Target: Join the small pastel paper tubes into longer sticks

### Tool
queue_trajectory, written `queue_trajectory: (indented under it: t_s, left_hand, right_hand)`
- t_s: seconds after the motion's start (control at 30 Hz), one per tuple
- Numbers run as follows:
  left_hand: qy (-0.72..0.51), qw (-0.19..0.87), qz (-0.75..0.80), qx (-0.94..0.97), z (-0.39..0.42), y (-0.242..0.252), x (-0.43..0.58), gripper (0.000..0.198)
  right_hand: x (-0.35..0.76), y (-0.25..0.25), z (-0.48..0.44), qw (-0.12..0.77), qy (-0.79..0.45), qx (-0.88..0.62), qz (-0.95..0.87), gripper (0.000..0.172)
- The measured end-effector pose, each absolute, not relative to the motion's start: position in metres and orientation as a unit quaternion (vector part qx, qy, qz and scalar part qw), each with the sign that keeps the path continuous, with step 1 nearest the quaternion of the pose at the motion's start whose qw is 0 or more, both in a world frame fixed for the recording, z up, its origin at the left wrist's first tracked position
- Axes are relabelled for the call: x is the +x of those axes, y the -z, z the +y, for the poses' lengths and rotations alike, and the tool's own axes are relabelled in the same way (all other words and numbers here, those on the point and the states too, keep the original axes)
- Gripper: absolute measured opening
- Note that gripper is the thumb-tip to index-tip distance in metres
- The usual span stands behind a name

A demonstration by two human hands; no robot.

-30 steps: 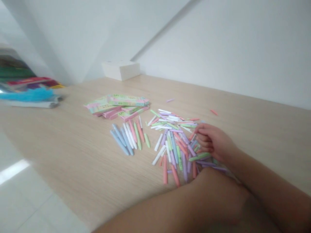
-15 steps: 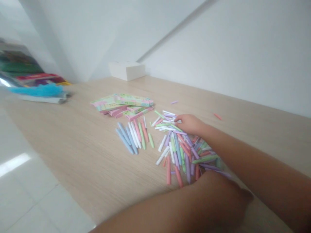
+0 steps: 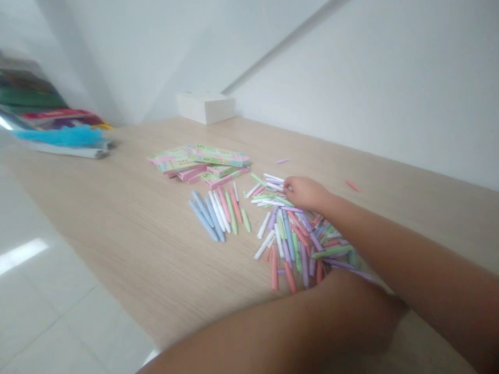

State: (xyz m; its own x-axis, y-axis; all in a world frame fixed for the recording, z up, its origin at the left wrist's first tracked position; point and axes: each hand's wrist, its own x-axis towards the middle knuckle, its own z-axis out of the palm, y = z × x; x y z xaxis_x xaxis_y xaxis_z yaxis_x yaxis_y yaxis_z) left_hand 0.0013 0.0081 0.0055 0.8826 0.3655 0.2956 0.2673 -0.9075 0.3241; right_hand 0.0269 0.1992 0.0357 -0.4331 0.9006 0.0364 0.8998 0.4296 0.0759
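A heap of slim, pen-like sticks (image 3: 290,244) in pastel white, green, purple, coral and blue lies on the table. At the heap's far end is my right hand (image 3: 306,193), its fingers curled together beside white and purple sticks; what they hold, if anything, is hidden. My left hand (image 3: 356,298) lies low at the heap's near side, with its fingers out of sight behind the hand itself and the right forearm. To the left of the heap, a separate row of sticks (image 3: 220,212) runs from blue through white to pink, green and coral.
Behind the row lie several flat pink and green printed boxes (image 3: 222,156), overlapping. A white box (image 3: 206,108) stands against the wall. One purple stick (image 3: 283,161) and one coral stick (image 3: 352,185) lie apart. At far left is a bright blue fluffy thing (image 3: 66,136).
The view has shifted slightly, so the table items sit a little higher and further right. My right hand stays at the heap's far end, its fingers curled more tightly. My left hand has barely moved.
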Motion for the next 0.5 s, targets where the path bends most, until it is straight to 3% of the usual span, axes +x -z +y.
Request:
queue_trajectory:
  t_s: [0.17, 0.37, 0.5]
  left_hand:
    - [-0.167, 0.205, 0.163, 0.951, 0.008, -0.006, -0.001, 0.054]
    - [-0.153, 0.327, 0.195, 0.912, 0.010, -0.014, -0.006, 0.053]
    - [-0.194, 0.537, 0.143, 0.809, 0.015, -0.002, 0.006, 0.046]
  right_hand:
    - [0.047, -0.039, 0.187, -0.019, -0.027, 0.558, 0.829, 0.032]
    - [0.089, -0.050, 0.165, -0.083, 0.010, 0.609, 0.789, 0.043]
    - [0.118, -0.048, 0.130, -0.161, 0.075, 0.622, 0.762, 0.038]
